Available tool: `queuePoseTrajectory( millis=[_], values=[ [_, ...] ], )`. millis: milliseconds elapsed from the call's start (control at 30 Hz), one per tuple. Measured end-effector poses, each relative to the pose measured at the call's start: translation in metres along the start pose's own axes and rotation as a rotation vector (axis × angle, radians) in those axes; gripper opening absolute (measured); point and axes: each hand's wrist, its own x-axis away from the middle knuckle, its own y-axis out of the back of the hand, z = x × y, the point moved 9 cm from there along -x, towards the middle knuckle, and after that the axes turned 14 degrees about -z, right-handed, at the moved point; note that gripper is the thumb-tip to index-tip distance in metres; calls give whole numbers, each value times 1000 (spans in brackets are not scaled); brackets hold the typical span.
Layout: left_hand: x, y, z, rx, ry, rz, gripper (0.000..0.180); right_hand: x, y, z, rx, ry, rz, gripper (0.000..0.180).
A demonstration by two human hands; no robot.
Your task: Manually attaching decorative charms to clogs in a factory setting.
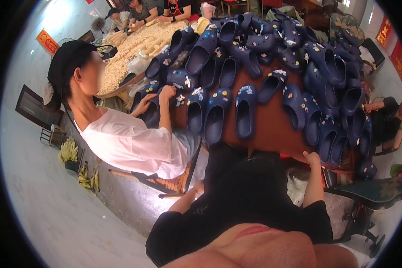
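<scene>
My right hand (312, 157) is at the near edge of the brown table (272, 138), its fingers closed on that edge. Low beside my left thigh is my left hand (199, 187), near the neighbour's chair; its fingers are mostly hidden. Navy clogs with colourful charms cover much of the tabletop. Nearest me, one clog (245, 111) stands at the middle, toe away, with another clog (217, 118) to its left. Close to my right hand lies a pair of clogs (328, 138). Neither hand touches a clog.
At my left a person in a white top (125, 138) sits with both hands at a clog (152, 112). Small white charms (180, 100) lie nearby. Behind is a surface of pale kernels (120, 67), with several people. An office chair (366, 194) stands right.
</scene>
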Motion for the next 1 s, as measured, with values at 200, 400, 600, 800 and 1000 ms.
queuePoseTrajectory(
  millis=[200, 400, 600, 800, 1000],
  values=[
    [10, 9, 6, -4, 76, -88, 34, -4, -7, 0, 11, 12, 14, 61],
    [17, 8, -4, 183, 219, -1, 29, -20, -10, -2, 53, 175, -128, 59],
    [17, 24, -26, 82, 28, -35, 29, 3, 5, 6, -4, 29, -32, 57],
    [-4, 23, -9, -650, 3, 311, 24, 30, 32, 51, 57, 36, 151, 44],
    [-54, 108, -203, -539, -203, -160, 22, 18, 46, 157, 61, 352, -39, 27]
  ],
)
